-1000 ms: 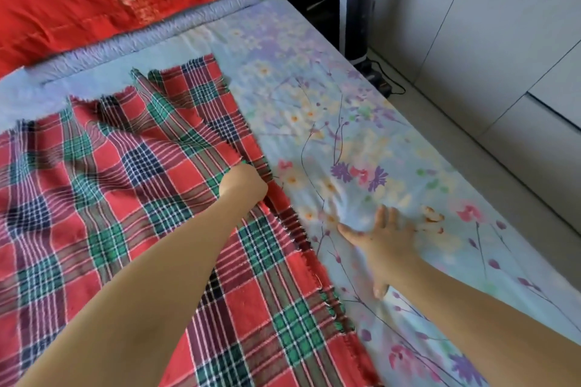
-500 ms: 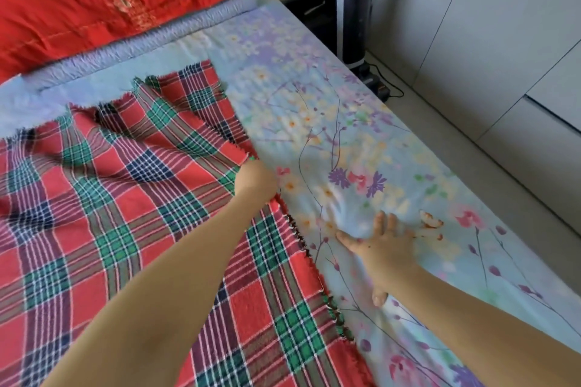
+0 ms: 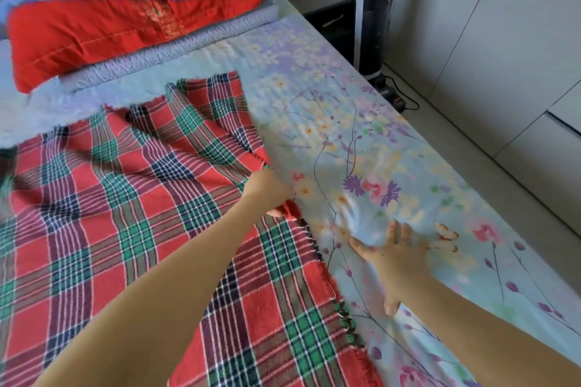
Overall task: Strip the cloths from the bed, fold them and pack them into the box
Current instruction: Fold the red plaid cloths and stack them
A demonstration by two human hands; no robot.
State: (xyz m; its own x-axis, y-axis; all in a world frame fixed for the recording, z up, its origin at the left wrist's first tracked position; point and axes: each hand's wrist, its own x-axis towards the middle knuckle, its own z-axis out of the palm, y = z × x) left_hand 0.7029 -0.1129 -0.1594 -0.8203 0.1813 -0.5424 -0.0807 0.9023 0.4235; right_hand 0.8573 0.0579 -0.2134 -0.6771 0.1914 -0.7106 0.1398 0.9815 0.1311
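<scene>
One grip only: the left hand (image 3: 269,192) pinches the fringed edge of the red plaid cloth (image 3: 125,214) spread over the floral sheet (image 3: 393,141), the right hand (image 3: 397,257) presses flat and open on that sheet, and the soft, limp cloth should lift best by its corners.

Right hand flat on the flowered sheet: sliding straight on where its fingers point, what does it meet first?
The right hand would likely meet only more flowered sheet up to the bed's edge; the plaid cloth lies left of that line.
</scene>
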